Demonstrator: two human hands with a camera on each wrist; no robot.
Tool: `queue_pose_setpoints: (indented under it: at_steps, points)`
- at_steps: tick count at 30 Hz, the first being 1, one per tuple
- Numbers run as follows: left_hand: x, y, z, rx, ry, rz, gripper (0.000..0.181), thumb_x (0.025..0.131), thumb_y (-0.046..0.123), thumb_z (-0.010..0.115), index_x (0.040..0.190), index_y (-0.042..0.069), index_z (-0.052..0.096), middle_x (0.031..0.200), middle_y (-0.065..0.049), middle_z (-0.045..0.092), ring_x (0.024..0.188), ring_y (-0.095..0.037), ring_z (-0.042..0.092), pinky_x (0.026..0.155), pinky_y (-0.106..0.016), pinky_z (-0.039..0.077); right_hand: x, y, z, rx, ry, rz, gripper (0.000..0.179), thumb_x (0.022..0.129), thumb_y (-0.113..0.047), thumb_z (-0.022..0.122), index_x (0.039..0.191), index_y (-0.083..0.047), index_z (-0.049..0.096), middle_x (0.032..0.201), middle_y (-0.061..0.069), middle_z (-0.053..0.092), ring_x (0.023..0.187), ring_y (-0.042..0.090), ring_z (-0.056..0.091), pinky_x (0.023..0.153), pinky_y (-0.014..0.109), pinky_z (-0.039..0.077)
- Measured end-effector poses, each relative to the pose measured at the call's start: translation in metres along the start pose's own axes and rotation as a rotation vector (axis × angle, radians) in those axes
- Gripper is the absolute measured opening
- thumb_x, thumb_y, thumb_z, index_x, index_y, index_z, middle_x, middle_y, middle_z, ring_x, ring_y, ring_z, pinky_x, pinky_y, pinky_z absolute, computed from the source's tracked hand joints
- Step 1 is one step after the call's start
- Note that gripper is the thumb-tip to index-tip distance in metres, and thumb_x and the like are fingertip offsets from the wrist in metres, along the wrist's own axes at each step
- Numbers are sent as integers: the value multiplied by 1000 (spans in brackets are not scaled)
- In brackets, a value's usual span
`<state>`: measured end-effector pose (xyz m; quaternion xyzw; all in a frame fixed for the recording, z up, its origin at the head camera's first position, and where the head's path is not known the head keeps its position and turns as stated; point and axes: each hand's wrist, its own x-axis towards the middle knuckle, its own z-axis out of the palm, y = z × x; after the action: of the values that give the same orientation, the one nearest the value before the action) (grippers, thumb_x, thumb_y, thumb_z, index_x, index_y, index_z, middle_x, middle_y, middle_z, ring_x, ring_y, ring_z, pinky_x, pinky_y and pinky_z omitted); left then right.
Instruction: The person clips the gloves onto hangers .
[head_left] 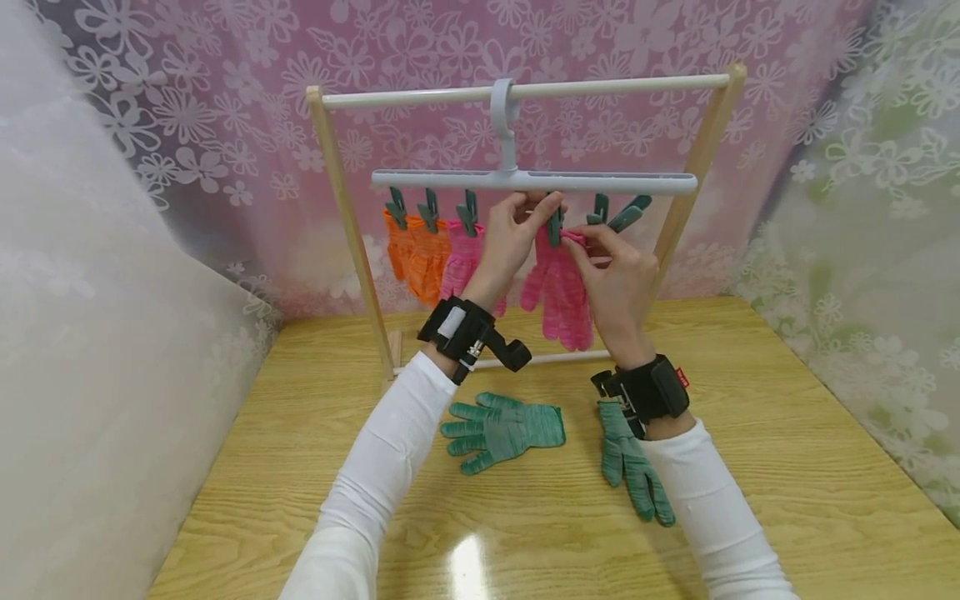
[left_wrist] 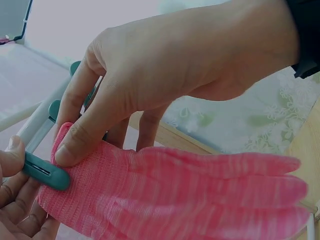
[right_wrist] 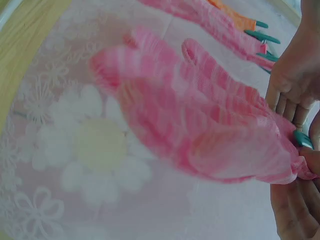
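In the head view my left hand (head_left: 510, 237) pinches a dark green clothespin (head_left: 554, 227) under the hanger's bar. A pink knitted glove (head_left: 562, 304) hangs there, fingers downward. My right hand (head_left: 618, 271) pinches the right side of its cuff. The left wrist view shows the right thumb and fingers on the cuff of the pink glove (left_wrist: 150, 190), beside the clothespin (left_wrist: 47, 171) at the left fingers. Seen from the right wrist, both hands meet at the cuff, the left hand (right_wrist: 295, 75) above the right hand (right_wrist: 295, 210).
A white hanger (head_left: 450, 179) hooks over a wooden rack (head_left: 341, 217). Orange gloves (head_left: 420, 258) and another pink glove (head_left: 459, 262) hang clipped at left. Clothespins (head_left: 628, 214) hang at right. Two green gloves (head_left: 510, 432) lie on the wooden table (head_left: 315, 467).
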<state>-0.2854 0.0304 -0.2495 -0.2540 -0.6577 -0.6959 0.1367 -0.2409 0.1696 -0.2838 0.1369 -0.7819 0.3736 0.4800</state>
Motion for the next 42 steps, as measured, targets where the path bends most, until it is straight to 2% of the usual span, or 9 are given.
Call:
queue_pose_setpoints:
  at_steps: [5, 8, 11, 18, 23, 28, 30, 37, 42]
  points:
    - [-1, -1, -1, -37, -36, -3, 28, 103, 23, 62, 116, -2, 69, 108, -14, 74, 105, -14, 65, 97, -24, 48, 2, -1, -1, -11, 25, -9, 24, 91, -25, 78, 106, -6, 79, 95, 11, 78, 78, 27, 76, 71, 36, 61]
    - [-4, -3, -2, -70, -61, -12, 29, 104, 23, 60, 120, -1, 68, 112, -13, 73, 111, -12, 64, 100, -25, 48, 3, 0, -1, 27, 27, 3, 24, 90, -25, 78, 106, -7, 79, 95, 10, 78, 79, 26, 76, 71, 18, 57]
    - [-6, -7, -3, -89, -61, -1, 29, 105, 21, 59, 122, 0, 67, 116, -12, 72, 114, -11, 65, 101, -25, 48, 2, 2, -1, 94, 0, 31, 26, 90, -23, 79, 109, -6, 78, 98, 10, 78, 83, 25, 76, 72, 6, 49]
    - [-8, -13, -2, -149, -49, -43, 30, 104, 20, 60, 128, 2, 66, 119, -13, 73, 115, -14, 66, 104, -26, 47, -13, 10, -2, 151, -103, 153, 37, 89, -15, 81, 120, 1, 72, 106, 20, 75, 90, 32, 75, 72, 4, 49]
    - [-9, -12, -3, -104, -54, -61, 35, 105, 24, 58, 135, 5, 62, 120, -11, 72, 117, -10, 63, 83, -21, 48, -23, 17, -3, 108, -148, 163, 29, 92, -13, 77, 114, 6, 74, 103, 23, 75, 91, 36, 75, 71, 0, 44]
    - [-12, -13, -5, -71, -72, -67, 38, 107, 27, 56, 139, 6, 59, 120, -12, 72, 119, -8, 61, 77, -21, 45, -27, 21, -3, 114, -148, 174, 28, 91, -14, 77, 111, 6, 75, 103, 23, 75, 91, 35, 75, 71, 0, 44]
    - [-13, -14, -6, -70, -79, -73, 38, 107, 27, 55, 140, 7, 58, 121, -12, 72, 123, -8, 60, 93, -20, 46, -28, 22, -4, 104, -169, 182, 30, 90, -15, 78, 113, 6, 74, 104, 23, 75, 91, 35, 74, 71, 2, 45]
    - [-17, -19, -12, -1, -82, -74, 41, 107, 25, 55, 144, 9, 55, 138, -10, 63, 129, -14, 57, 101, -26, 47, -38, 30, -8, 80, -295, 214, 39, 88, -14, 81, 121, 4, 71, 105, 23, 74, 89, 36, 74, 78, 43, 60]
    - [-21, -23, -17, 55, -101, -103, 48, 105, 27, 58, 148, 7, 50, 147, -11, 54, 133, -19, 54, 108, -27, 45, -44, 37, -8, 100, -308, 195, 38, 88, -12, 81, 121, 4, 71, 103, 22, 75, 90, 35, 74, 79, 43, 60]
